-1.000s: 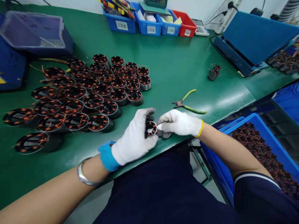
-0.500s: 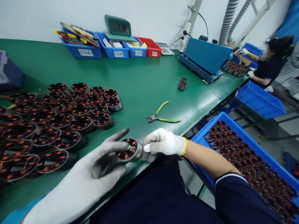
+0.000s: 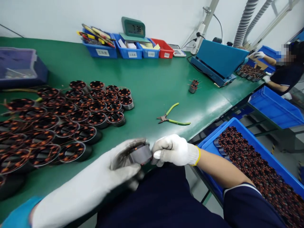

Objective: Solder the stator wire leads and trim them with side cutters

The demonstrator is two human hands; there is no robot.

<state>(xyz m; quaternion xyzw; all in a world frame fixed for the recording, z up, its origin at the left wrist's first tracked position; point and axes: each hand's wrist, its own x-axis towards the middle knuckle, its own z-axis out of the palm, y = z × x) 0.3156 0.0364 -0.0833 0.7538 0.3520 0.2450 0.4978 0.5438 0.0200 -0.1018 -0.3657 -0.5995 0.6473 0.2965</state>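
Observation:
My left hand (image 3: 118, 166), in a white glove with grey fingertips, is closed around a small round motor stator (image 3: 142, 154) with copper windings, held at the near edge of the green table (image 3: 147, 85). Its dark metal side faces me. My right hand (image 3: 174, 150), also gloved in white, is closed in a pinch right beside the stator and touches its right side. Whatever that pinch holds is too small to make out.
Many stators (image 3: 71, 114) stand packed on the table's left. Green-handled cutters (image 3: 173, 119) lie ahead of my hands; two stators (image 3: 193, 86) sit farther back. Blue and red bins (image 3: 128, 49) line the wall. A blue crate of stators (image 3: 256, 171) stands to my right. Another person (image 3: 282, 69) works at the far right.
The stator has turned in my left hand, so its side shows instead of its open end. My view has swung up and to the right since the earliest frame.

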